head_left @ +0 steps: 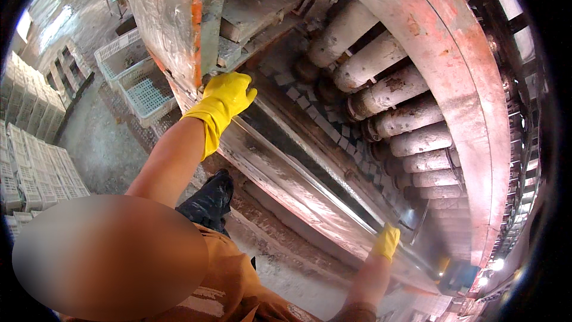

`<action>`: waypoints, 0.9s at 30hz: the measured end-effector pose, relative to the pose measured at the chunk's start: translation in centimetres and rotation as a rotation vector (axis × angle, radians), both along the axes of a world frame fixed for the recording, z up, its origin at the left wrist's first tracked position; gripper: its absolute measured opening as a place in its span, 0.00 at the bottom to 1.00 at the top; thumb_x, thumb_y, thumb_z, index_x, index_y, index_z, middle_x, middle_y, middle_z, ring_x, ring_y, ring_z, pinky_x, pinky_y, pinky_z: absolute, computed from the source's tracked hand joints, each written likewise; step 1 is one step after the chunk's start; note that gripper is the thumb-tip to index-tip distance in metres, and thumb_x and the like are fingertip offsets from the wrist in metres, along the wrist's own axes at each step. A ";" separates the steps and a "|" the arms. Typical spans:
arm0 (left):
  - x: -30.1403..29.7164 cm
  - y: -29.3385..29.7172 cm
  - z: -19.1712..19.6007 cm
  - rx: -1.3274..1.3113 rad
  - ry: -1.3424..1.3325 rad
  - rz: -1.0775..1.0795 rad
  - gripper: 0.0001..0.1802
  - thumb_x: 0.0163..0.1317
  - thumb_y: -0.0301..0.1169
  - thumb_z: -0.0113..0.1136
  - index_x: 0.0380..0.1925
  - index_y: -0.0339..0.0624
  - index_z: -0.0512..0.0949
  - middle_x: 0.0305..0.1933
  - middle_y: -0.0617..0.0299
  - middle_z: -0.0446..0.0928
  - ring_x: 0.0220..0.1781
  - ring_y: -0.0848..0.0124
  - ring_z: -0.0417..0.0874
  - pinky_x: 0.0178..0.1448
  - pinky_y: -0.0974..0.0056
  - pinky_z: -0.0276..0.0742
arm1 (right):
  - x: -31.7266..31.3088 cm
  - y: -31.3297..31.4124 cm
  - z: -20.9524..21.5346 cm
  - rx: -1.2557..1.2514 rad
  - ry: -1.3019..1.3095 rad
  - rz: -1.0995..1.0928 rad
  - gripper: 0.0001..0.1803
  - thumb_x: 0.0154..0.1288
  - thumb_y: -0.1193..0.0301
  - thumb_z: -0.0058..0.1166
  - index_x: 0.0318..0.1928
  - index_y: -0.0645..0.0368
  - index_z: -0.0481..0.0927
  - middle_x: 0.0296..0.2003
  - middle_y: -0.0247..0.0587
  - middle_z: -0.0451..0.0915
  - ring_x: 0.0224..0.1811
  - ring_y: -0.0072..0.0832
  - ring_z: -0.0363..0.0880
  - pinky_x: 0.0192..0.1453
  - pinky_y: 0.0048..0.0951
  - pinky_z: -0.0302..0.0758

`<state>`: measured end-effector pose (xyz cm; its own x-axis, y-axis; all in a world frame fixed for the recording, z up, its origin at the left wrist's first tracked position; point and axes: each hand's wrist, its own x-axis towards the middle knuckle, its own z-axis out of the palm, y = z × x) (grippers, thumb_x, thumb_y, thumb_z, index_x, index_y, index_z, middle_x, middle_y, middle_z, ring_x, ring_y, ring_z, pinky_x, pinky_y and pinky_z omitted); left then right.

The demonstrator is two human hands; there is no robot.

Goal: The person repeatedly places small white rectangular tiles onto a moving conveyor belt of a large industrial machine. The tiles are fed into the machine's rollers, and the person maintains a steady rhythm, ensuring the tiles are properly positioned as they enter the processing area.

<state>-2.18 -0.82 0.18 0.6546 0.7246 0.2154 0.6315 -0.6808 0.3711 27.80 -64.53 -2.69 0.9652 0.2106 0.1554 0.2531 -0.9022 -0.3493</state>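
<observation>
Bright yellow gloves cover the left hand [229, 96] and right hand [387, 242] of a worker in an orange-brown shirt [241, 277] with pale markings [204, 302]. The left glove's cuff [210, 134] is loose and wrinkled; the left forearm [170, 158] and right forearm [365, 284] are bare. A dark trouser leg [202, 210] (smudged in places) meets dark footwear [224, 188]. A blurred oval hides part of the view.

left grip [229, 95]: gloved, fingers curled, forearm extended | right grip [386, 242]: gloved, finger pose unclear
</observation>
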 end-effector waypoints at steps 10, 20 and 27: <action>0.2 -0.1 -0.3 0.009 -0.027 -0.006 0.24 0.63 0.52 0.66 0.49 0.46 0.86 0.48 0.54 0.88 0.51 0.51 0.87 0.57 0.48 0.81 | -1.2 1.5 1.0 0.362 0.115 -0.198 0.19 0.71 0.62 0.52 0.42 0.70 0.72 0.32 0.55 0.79 0.25 0.39 0.81 0.27 0.38 0.78; 0.4 0.1 -0.7 0.016 -0.044 -0.017 0.23 0.63 0.52 0.65 0.47 0.48 0.86 0.44 0.53 0.88 0.48 0.50 0.87 0.54 0.47 0.81 | -2.7 3.1 2.8 0.364 0.135 -0.285 0.19 0.71 0.62 0.53 0.44 0.71 0.72 0.30 0.53 0.78 0.24 0.39 0.81 0.28 0.38 0.78; 0.2 0.3 -1.2 0.033 -0.075 -0.017 0.21 0.62 0.51 0.66 0.45 0.47 0.86 0.41 0.54 0.88 0.45 0.50 0.88 0.51 0.48 0.82 | -3.2 3.8 3.1 0.483 0.212 -0.306 0.16 0.72 0.60 0.55 0.38 0.61 0.72 0.31 0.37 0.74 0.31 0.26 0.72 0.35 0.34 0.71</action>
<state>-1.94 -0.49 -1.06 0.6480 0.7049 0.2884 0.5907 -0.7042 0.3940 24.58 -60.73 0.46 0.9911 -0.1275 -0.0381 -0.1125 -0.6500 -0.7515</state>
